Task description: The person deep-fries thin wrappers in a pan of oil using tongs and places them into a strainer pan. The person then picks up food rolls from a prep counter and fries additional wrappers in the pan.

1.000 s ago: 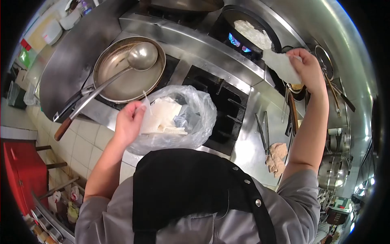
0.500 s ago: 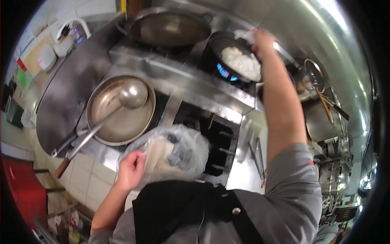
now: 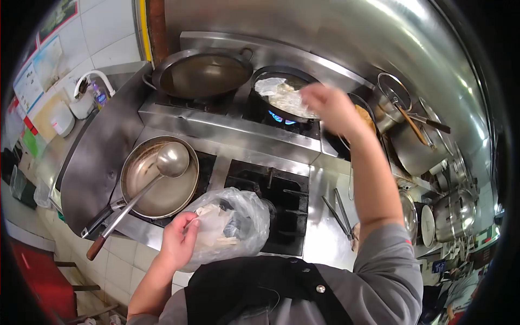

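My left hand (image 3: pixel 179 238) pinches the rim of a clear plastic bag (image 3: pixel 254 219). Inside the bag lie thin pale sheets (image 3: pixel 214 225), apparently some flat food. My right hand (image 3: pixel 327 108), smeared by motion, hovers at the near right edge of a black frying pan (image 3: pixel 259 81); its fingers seem curled, and no white sheet shows in it. White flat pieces (image 3: pixel 286 98) lie in that pan, one crumpled piece (image 3: pixel 270 85) at its left side. A blue flame (image 3: pixel 281 118) burns underneath.
A large wok (image 3: pixel 208 76) sits at the back left. In front of it, a wide pan (image 3: pixel 157 189) holds a long-handled ladle (image 3: pixel 173 160). Tongs (image 3: pixel 338 214) lie on the steel counter (image 3: pixel 325 238). Right of my arm stand pots (image 3: pixel 417 141) and another pan with brownish food (image 3: pixel 365 116).
My right hand has let go of a white piece, which now lies in the frying pan, and has drawn back towards me. My left hand still grips the bag. The view has shifted.
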The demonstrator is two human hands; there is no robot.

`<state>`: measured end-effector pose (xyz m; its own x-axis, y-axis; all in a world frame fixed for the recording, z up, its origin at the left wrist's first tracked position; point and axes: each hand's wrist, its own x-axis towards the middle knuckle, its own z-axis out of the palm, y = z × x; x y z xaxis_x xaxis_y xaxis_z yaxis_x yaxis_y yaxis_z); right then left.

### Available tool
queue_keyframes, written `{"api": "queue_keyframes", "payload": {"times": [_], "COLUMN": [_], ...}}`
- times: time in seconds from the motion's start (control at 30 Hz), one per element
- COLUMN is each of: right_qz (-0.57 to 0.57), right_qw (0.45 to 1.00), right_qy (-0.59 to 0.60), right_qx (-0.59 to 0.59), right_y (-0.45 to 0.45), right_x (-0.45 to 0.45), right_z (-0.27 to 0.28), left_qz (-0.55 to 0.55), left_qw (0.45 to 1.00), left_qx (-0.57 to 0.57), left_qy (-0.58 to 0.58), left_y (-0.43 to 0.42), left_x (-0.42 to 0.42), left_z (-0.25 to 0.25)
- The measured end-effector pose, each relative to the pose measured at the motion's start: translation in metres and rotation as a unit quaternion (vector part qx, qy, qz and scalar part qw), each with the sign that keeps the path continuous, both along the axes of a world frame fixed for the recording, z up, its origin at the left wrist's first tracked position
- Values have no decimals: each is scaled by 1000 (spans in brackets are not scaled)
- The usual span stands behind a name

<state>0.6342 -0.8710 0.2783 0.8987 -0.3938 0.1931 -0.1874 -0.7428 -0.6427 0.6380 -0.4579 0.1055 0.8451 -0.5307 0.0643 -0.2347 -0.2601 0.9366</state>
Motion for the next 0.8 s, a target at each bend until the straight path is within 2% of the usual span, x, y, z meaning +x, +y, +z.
{"api": "queue_keyframes", "payload": {"times": [0.07,0.1,0.13,0.17,0.2,0.27,0.33,0.37,0.43,0.57,0.67,0.8], "right_qz": [91,166,232,306,349,389,366,360,348,307,263,226], "right_qw": [996,984,972,950,937,921,927,929,931,941,944,935], "right_qy": [11,62,10,30,9,-19,-19,9,69,38,38,53], "right_qx": [-15,18,-27,51,-18,-5,83,82,80,140,195,269], "right_y": [49,61,80,97,117,144,164,169,173,180,186,189], "right_x": [-35,-46,-58,-63,-67,-69,-73,-74,-74,-82,-86,-89], "right_z": [-22,-38,-65,-84,-94,-128,-145,-153,-172,-194,-201,-213], "left_qz": [-13,-34,-55,-75,-100,-150,-181,-195,-166,-105,-118,-55], "left_qw": [999,999,998,996,993,986,983,980,986,986,992,994], "left_qx": [7,-13,-33,-54,-55,-55,-33,-23,-32,-60,-39,-26], "left_qy": [31,17,4,-9,-18,-36,-23,-18,8,115,30,86], "left_y": [-3,-4,-6,-7,-9,-12,-8,-5,-1,0,2,8], "left_x": [1,1,2,1,1,0,3,5,6,2,-6,0], "left_z": [14,17,19,20,23,28,23,18,8,-10,-28,-49]}}
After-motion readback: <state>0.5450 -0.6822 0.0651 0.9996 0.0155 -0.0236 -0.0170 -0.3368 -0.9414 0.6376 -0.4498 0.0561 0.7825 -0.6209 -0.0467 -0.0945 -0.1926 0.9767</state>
